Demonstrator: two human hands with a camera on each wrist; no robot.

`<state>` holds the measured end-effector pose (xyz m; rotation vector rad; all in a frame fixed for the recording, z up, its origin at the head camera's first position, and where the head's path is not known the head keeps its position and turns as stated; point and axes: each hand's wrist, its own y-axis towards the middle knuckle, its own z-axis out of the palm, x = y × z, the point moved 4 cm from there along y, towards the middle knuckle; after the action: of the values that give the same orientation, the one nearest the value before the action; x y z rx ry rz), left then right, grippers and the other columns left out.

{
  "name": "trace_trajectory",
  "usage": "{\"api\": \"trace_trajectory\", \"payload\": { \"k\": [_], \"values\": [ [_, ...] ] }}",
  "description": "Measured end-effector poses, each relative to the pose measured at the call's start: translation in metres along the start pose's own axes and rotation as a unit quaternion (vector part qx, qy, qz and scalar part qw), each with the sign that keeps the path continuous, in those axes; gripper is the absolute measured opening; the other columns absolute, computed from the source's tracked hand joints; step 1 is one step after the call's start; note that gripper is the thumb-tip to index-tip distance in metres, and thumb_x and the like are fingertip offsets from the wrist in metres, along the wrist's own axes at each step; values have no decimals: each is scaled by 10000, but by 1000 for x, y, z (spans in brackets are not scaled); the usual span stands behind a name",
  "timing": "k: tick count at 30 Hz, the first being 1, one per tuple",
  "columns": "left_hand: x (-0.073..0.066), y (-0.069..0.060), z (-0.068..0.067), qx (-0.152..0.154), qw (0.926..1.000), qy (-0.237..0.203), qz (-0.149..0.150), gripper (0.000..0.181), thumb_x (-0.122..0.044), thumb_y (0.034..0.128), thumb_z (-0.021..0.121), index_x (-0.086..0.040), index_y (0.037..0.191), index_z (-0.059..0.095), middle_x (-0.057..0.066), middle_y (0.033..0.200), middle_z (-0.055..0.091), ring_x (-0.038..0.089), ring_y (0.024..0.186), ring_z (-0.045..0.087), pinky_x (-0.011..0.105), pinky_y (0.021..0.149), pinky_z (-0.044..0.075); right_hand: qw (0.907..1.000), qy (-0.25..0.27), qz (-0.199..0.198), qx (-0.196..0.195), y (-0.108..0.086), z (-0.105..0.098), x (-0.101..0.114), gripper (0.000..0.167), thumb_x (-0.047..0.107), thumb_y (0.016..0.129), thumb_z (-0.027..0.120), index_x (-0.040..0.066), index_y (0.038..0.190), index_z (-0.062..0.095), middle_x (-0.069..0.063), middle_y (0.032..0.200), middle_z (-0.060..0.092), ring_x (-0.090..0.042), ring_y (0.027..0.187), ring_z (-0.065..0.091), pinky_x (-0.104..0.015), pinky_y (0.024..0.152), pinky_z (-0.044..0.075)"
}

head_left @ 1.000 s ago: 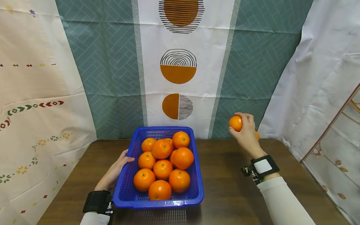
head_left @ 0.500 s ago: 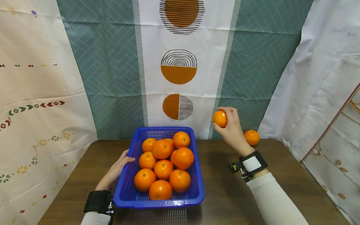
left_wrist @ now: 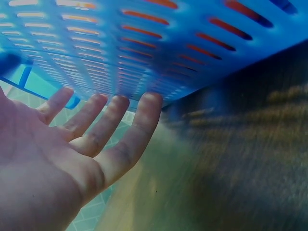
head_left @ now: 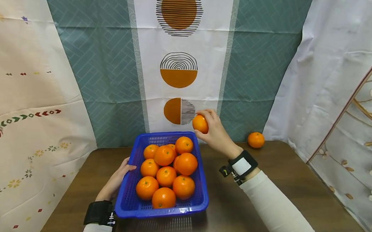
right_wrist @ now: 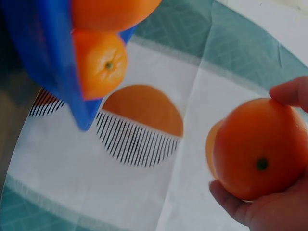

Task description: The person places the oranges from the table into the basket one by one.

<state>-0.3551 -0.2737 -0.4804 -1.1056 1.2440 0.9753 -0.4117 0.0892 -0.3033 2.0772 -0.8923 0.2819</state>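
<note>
A blue plastic basket (head_left: 205,188) with slotted walls holds several oranges (head_left: 165,176). My left hand (head_left: 117,178) holds its left side, the thumb lying at the rim. In the left wrist view, the fingers (left_wrist: 130,144) of that hand reach along the outside of the slotted wall, and orange colour shows through the slots. My right hand (head_left: 215,132) grips one orange (head_left: 200,124) between thumb and fingers, raised above the basket's far right corner. The right wrist view shows this held orange (right_wrist: 260,149) with its green stem spot, apart from the basket.
Another orange (head_left: 256,140) sits at the back right of the brown wooden table (head_left: 237,211). A patterned cloth (head_left: 253,63) hangs behind the table, with a cream cloth (head_left: 37,149) on the left and a floral one (head_left: 356,147) on the right.
My right hand has carried its orange leftward, from the back right of the table to over the basket's far right corner. The other orange behind it came into full view. My left hand stays.
</note>
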Motion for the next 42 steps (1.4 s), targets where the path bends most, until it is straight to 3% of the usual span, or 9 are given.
{"api": "trace_trajectory", "payload": {
  "k": [5, 12, 17, 28, 37, 42],
  "values": [
    [1, 0, 1, 11, 10000, -42, 9, 601, -311, 1098, 441, -233, 1625, 163, 231, 1559, 328, 322, 1137, 626, 466, 892, 589, 9983, 218, -66, 536, 8, 14, 15, 551, 122, 910, 738, 56, 1414, 525, -165, 1374, 428, -310, 1100, 550, -391, 856, 571],
    [2, -1, 0, -6, 10000, 20, 8, 591, -309, 1100, 434, -233, 1621, 166, 227, 1562, 325, 339, 1164, 612, 481, 905, 585, 9925, 239, -160, 1188, 14, 40, 30, 543, 112, 901, 726, 88, 1410, 537, -139, 1377, 431, -287, 1133, 544, -355, 884, 555],
    [4, -1, 0, -65, 9999, 11, -79, 583, -322, 1089, 459, -260, 1606, 196, 211, 1554, 344, 359, 1181, 606, 499, 911, 583, 9897, -10, -363, 1386, 15, 55, 37, 549, 135, 880, 736, 103, 1395, 550, -129, 1348, 449, -291, 1129, 530, -336, 854, 541],
    [2, 0, 1, -10, 9999, -98, 31, 578, -268, 1094, 437, -219, 1609, 180, 236, 1541, 337, 329, 1157, 612, 450, 894, 586, 9826, 186, -478, 1783, 19, 81, 57, 553, 136, 913, 736, 103, 1422, 523, -129, 1366, 428, -264, 1114, 509, -303, 849, 529],
    [3, 0, 1, 40, 9999, -134, 39, 590, -278, 1099, 435, -209, 1620, 167, 258, 1531, 351, 311, 1135, 626, 436, 885, 588, 9712, -121, -544, 2315, 18, 114, 72, 560, 185, 952, 741, 108, 1459, 515, -118, 1422, 433, -264, 1261, 465, -348, 997, 502],
    [1, -1, 2, 34, 9999, -123, 98, 585, -273, 1100, 433, -200, 1617, 169, 264, 1522, 361, 316, 1151, 616, 409, 889, 583, 9654, -234, -371, 2571, 21, 125, 76, 568, 209, 972, 723, 137, 1484, 490, -125, 1458, 412, -273, 1294, 449, -376, 1034, 492]
  ]
}}
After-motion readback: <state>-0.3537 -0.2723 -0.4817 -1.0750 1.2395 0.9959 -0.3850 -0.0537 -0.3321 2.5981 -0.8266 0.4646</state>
